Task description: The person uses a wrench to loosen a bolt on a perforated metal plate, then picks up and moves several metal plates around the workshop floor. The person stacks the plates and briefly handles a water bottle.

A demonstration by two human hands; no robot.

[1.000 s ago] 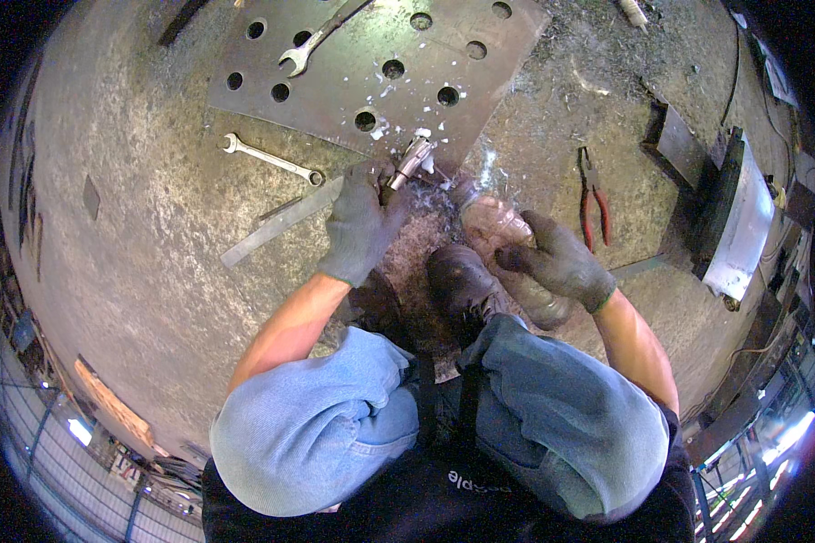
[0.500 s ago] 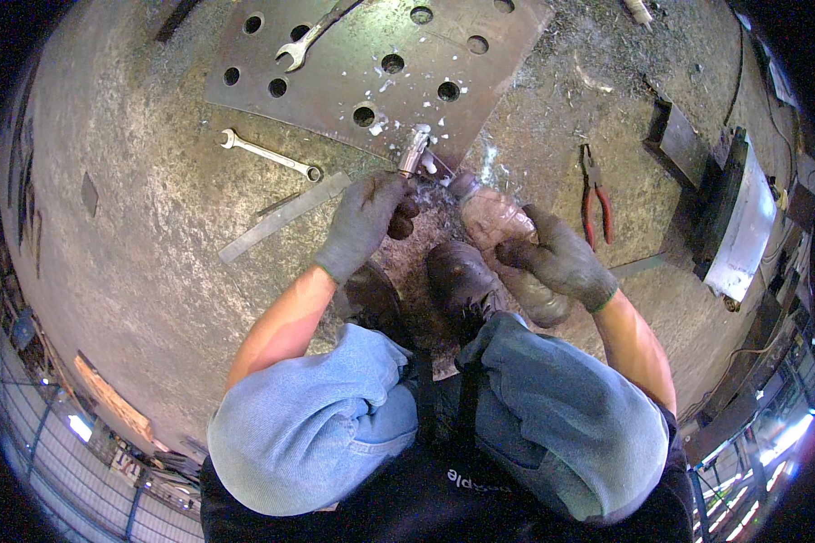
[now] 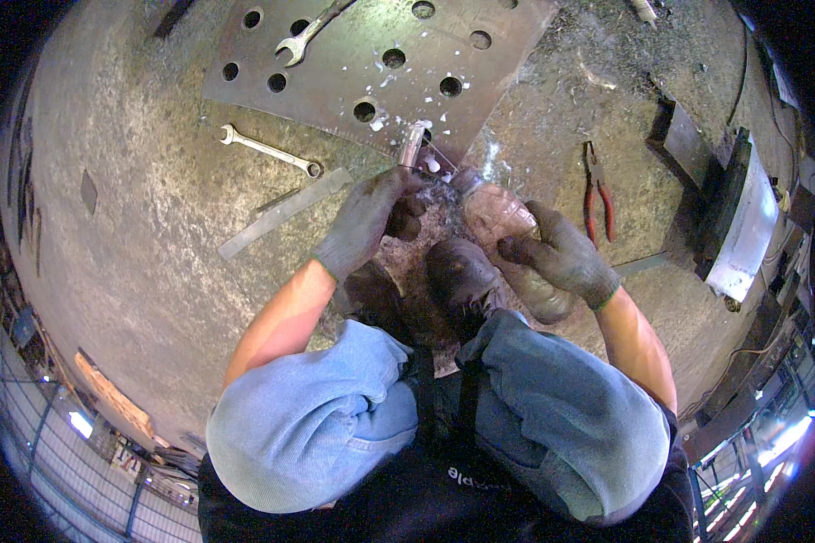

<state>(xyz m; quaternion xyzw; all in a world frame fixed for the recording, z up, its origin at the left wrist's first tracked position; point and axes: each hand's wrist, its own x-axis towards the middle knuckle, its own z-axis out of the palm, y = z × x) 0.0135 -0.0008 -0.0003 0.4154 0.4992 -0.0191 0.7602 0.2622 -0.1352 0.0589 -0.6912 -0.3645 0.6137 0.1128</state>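
My gloved left hand (image 3: 371, 215) is closed around the near end of a short shiny metal piece (image 3: 411, 147). White residue sits at its far tip, just over the edge of the perforated steel plate (image 3: 335, 86). In my gloved right hand (image 3: 566, 253) is a clear, crumpled plastic bottle (image 3: 500, 215), gripped along its side. The bottle lies tilted, its neck toward the metal piece. A thin straw-like line runs from the neck to near the metal's tip. White blobs and flakes lie below and on the plate. My left fingertips are partly hidden.
One open-end wrench (image 3: 315, 33) rests on the plate; a combination wrench (image 3: 270, 152) and a flat metal strip (image 3: 285, 214) lie left on the floor. Red-handled pliers (image 3: 597, 195) lie right, near steel angle pieces (image 3: 683, 145). My boots (image 3: 462, 271) stand beneath my hands.
The thin line from the bottle's neck now reaches farther up, nearer the metal piece's tip. Less white shows along the metal piece. Both hands keep their grips.
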